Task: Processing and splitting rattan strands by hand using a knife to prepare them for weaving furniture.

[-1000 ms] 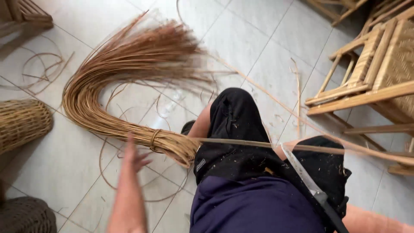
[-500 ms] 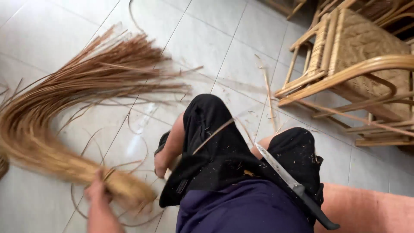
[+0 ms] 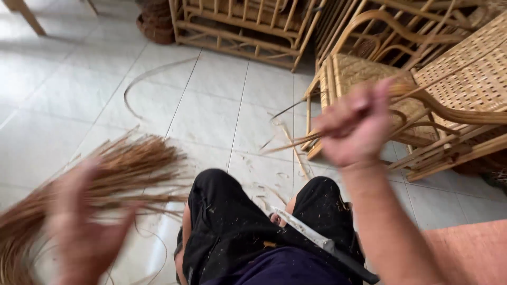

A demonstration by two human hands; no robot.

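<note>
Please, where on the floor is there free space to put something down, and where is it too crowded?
The widest bare tiles lie ahead, between the cane bundle and the rattan chairs. The far-left tiles are also bare. It is crowded on the right around the chairs, on the left by the bundle, and on the lap, where a knife rests.

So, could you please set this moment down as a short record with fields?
setting: white tiled floor, seen from a head camera
left hand: raised, blurred, fingers spread, holding nothing
right hand: raised, closed on a thin rattan strip
lap: knife lying across black shorts
left of legs: bundle of rattan strands
behind: rattan chairs
</note>
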